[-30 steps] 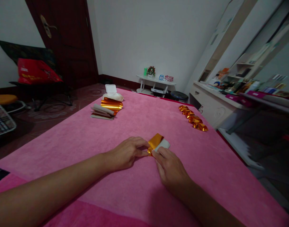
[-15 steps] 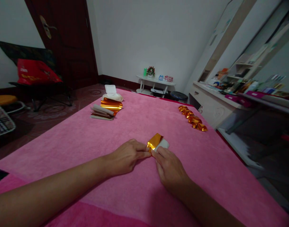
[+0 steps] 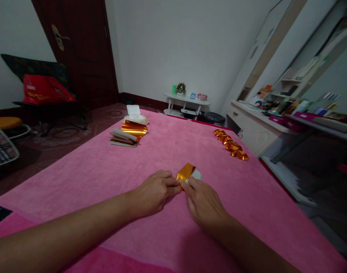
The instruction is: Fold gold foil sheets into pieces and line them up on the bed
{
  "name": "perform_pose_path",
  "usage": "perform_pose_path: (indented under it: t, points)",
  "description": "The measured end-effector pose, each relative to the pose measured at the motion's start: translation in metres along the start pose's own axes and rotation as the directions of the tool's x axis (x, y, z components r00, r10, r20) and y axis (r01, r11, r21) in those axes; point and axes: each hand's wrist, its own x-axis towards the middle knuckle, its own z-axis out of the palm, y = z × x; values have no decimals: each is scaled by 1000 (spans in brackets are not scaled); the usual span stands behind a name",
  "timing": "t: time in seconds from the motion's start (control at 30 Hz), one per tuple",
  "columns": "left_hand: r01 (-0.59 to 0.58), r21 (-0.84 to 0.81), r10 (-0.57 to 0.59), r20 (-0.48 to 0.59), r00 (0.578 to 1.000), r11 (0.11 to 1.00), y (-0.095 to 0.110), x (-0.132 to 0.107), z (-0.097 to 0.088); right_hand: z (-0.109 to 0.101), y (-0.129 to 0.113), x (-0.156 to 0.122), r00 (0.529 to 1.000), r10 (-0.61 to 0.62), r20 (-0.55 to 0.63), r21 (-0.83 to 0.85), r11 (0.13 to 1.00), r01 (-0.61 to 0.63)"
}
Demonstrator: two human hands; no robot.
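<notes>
A partly folded sheet of gold foil paper (image 3: 186,171) with a pale underside lies on the pink cloth (image 3: 168,148) in front of me. My left hand (image 3: 156,191) pinches its near left edge, fingers pressed together. From the other side my right hand (image 3: 204,201) grips the near right part, thumb and fingertips on the fold. The fingertips of both hands almost meet there and hide the paper's near end. Further off to the left sits a stack of gold foil sheets (image 3: 133,130), pale backs showing. Several folded gold foil pieces (image 3: 232,145) stand in a row at the right.
Behind the stack is a white pack with a raised lid (image 3: 133,110). A low white table (image 3: 187,99) with small items stands by the far wall. To the right is a cluttered dresser (image 3: 255,117); a red bag (image 3: 47,89) rests on a chair at left.
Both hands keep their hold on the foil paper with only slight finger movement; my right hand covers a little more of its pale part. The whole view has shifted slightly.
</notes>
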Motion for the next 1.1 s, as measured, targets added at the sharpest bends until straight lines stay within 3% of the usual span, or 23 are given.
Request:
perform_pose_path:
  t: [0.33,0.57,0.8,1.1]
  points:
    - [23,0,-23,-19,1000,1000,1,-1,0,-13,-2,24,993,61,103,-126,991,-48]
    - [51,4,-51,17,999,999,3,0,-3,-20,1,12,973,95,212,-211,976,-49]
    - [78,19,-78,17,997,997,2,1,-2,-20,1,18,979,80,190,-196,980,-42]
    - [68,5,-68,10,998,998,2,1,-3,-18,-5,-13,957,106,271,-267,963,-31]
